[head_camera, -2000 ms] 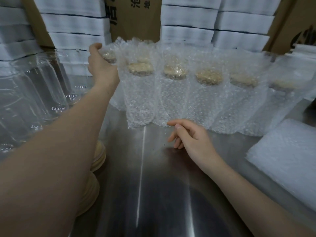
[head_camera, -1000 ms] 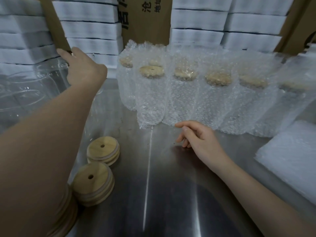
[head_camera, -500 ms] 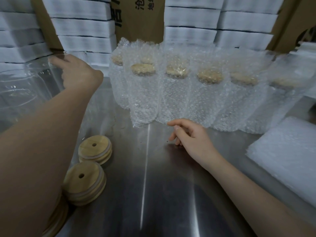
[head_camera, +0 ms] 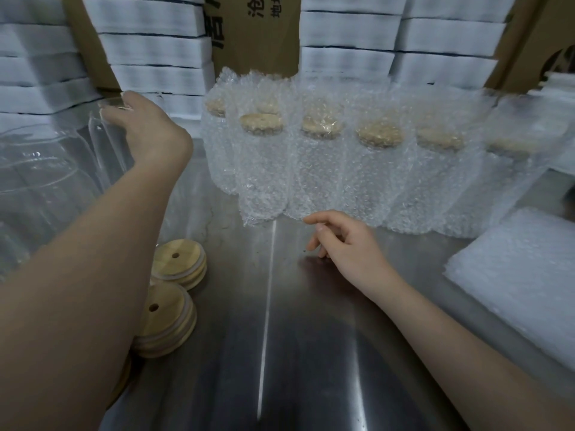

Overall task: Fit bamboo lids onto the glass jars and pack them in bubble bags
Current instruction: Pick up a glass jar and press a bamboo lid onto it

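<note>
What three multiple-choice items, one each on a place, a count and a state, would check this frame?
1. Where is the left hand?
A. on a bare jar's rim
B. on the lids
C. on the bag stack

2. How many loose lids show whole tops?
A. five
B. two
C. none

3. What state are the jars in the back row in?
A. bare, unlidded
B. lidded, bagged
C. lying flat

A: its fingers curl over the rim of the clear jar at the left.
B: two holed tops lie by the left forearm.
B: bamboo lids show through upright bubble bags.

Seven bagged jars [head_camera: 263, 163]; two lid stacks [head_camera: 179, 264]
</note>
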### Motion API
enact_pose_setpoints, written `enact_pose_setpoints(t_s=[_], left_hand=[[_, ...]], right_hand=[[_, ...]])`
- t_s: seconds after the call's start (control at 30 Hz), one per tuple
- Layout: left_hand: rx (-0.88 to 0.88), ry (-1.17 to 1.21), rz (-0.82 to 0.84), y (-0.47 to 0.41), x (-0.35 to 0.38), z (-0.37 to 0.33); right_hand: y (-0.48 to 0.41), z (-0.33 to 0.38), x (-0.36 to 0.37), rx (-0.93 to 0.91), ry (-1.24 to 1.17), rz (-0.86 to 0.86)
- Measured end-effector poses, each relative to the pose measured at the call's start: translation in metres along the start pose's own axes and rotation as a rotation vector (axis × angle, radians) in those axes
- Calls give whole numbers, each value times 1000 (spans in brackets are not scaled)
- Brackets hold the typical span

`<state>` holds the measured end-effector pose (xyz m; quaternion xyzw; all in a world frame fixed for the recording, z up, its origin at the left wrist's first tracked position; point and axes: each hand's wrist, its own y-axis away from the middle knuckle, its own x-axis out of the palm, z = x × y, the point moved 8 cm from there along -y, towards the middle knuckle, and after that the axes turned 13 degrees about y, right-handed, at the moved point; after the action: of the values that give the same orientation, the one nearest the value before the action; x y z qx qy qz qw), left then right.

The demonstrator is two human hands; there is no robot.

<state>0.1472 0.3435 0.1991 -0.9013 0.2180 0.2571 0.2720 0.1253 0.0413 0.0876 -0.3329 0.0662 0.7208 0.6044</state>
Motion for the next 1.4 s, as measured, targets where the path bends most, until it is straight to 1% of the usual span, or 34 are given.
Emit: enact_pose_setpoints(t_s=[0.1,0.17,0.3,0.43,0.5,0.6,0.7,0.87,0.93,1.0,1.03,1.1,1.17,1.23,1.3,1.4], left_hand=[[10,196,-20,1,0,1],[1,275,-18,4,-4,4],[-12,282,-4,9,-7,9],[60,320,-4,20,-16,1],[100,270,-48,26,-26,-6],[189,153,-90,34,-43,-21],[264,104,-113,37,-57,-32],[414,178,-183,56,-82,-55],[494,226,-170,69,-87,-67],[577,302,-106,84,-88,-80],[613,359,-46,92,-86,-86],[669,508,128,109,-77,-96],[691,667,323,128,-61,-103],[671,791,460,146,-44,-105],[622,917,551,159,-27,-102],[475,1057,620,167,-1,-90]], right_hand=[[0,1,0,-5,10,1],[1,2,-1,-10,14,0],[1,2,-1,-14,20,-3],[1,1,-1,-14,24,3],[1,0,-1,-12,27,1],[0,0,0,-4,27,1],[0,1,-1,-2,12,-1],[0,3,-3,0,-12,-21],[-1,3,-4,17,-73,-32],[0,2,-8,49,-193,-51],[-1,2,-9,72,-262,-59],[-2,1,-12,114,-379,-55],[-5,-1,-10,151,-516,0],[-7,0,-5,180,-670,106],[-5,4,-2,175,-741,210],[-2,3,0,219,-826,283]])
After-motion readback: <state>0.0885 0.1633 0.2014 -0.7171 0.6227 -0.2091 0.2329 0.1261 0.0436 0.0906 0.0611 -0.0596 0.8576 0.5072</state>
